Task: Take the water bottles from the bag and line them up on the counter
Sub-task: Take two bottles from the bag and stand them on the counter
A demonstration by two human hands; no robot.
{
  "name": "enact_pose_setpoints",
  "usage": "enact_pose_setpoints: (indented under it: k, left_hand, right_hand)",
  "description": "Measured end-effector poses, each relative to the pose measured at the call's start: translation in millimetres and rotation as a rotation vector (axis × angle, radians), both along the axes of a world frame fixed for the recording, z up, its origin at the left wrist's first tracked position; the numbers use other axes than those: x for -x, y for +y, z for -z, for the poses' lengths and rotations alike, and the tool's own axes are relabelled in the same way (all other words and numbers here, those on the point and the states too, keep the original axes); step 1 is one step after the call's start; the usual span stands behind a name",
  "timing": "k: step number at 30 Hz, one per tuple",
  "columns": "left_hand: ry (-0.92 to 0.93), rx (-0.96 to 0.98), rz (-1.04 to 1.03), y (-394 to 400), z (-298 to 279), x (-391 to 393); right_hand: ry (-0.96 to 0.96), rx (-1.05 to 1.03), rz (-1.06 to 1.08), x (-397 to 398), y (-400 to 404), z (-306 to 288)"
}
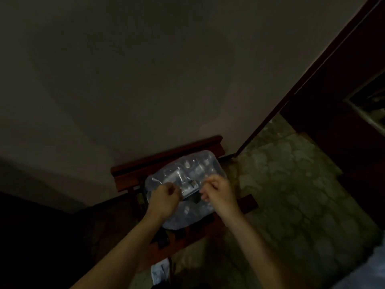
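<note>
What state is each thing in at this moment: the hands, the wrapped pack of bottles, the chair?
left hand: fingers curled, pinching the plastic wrap on top of the pack
right hand: fingers curled, pinching the wrap beside the left hand
pack of water bottles: still sealed in clear wrap, resting on the chair, no bottle out
wooden chair: upright against the wall, bearing the pack

No legible text, even on the label [188, 187] atop the bottle pack [200, 165]
</note>
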State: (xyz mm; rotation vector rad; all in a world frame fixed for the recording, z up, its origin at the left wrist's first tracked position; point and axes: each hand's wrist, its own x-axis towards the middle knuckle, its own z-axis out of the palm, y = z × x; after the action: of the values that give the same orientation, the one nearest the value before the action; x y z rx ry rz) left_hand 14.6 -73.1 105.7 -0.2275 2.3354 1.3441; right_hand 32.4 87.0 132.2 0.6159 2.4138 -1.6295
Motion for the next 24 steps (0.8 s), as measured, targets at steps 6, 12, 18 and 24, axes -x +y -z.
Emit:
enact_pose_setpoints:
  k: [6,12,18,24]
  left_hand:
    - [-0.116,0.052,0.043,3.0,56.4,8.8]
    - [-0.126,0.17,0.224,38.9,111.5,31.4]
    - [-0.177,0.604,0.588,58.8,161.5,41.6]
    - [-0.265,0.797,0.711,68.0,183.6,46.6]
  right_hand:
    - [-0.24,-0.057,-0.132,23.4,6.6,77.9]
    - [-0.412,-0.103,-0.322,63.5,14.3,157.8]
    - [-0.561,-0.192,-0.586,90.2,13.4,229.6]
    - [-0.763,-0.279,-0.666,86.1,6.4,265.3]
